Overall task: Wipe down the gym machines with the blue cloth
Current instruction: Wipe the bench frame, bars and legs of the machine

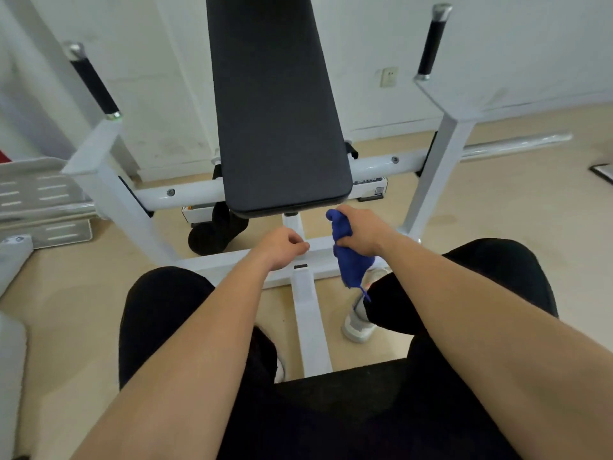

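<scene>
Here, in the head view, a person sits facing a white gym machine, with both bare forearms reaching out toward 12 o'clock over knees in black trousers.

The right hand is clenched round the blue cloth, which is bunched into a long, crumpled roll. The cloth's long axis runs nearly straight from 12 to 6 o'clock. A rounded upper end pokes out above the fist, just below the lower right corner of the black back pad. The thinner lower end hangs down past the wrist and narrows to a small tail pointing at about 5 o'clock, in front of the right knee.

The left hand lies at 9 o'clock from the right one, apart from it. Its fingers are curled in and nothing shows in them. Its knuckles are just beside the white upright post under the pad; whether they touch it cannot be told.

The back pad stretches away toward 12 o'clock, long and narrow. At 10 and 2 o'clock two black-gripped handles stand tilted on white arms. A black foam roller sits below the pad at 9 o'clock from the left hand. A white shoe rests on the beige floor beside the central beam.
</scene>
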Available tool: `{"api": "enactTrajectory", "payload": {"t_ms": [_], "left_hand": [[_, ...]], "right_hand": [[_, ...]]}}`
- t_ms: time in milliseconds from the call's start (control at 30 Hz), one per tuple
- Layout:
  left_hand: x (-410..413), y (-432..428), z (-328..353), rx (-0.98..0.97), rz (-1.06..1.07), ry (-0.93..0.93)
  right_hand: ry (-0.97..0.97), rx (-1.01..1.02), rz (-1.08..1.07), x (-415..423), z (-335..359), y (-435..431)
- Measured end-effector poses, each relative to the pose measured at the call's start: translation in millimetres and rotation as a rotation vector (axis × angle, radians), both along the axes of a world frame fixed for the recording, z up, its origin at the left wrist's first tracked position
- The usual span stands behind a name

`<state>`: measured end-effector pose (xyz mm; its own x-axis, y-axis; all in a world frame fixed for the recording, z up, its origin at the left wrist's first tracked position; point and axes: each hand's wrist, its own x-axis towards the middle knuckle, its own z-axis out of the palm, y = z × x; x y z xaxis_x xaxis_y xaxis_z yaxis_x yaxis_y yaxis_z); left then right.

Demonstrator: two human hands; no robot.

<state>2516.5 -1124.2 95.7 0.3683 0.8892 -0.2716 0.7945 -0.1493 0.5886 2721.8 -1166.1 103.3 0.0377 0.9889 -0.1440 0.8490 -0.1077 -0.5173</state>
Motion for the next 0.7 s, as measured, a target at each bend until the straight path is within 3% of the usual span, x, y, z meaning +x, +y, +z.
{"api": "enactTrajectory", "payload": {"t_ms": [267, 533, 700], "left_hand": [[62, 7, 44, 0.108, -0.169, -0.006], [122, 16, 28, 0.121, -0.24, -0.003], [171, 30, 25, 0.124, -0.235, -0.11]], "right_hand": [[-0.085, 0.061, -0.114, 61, 50, -26], [-0.068, 0.042, -0.163, 107, 42, -26], [-0.013, 0.078, -0.185, 131, 30, -7]]}}
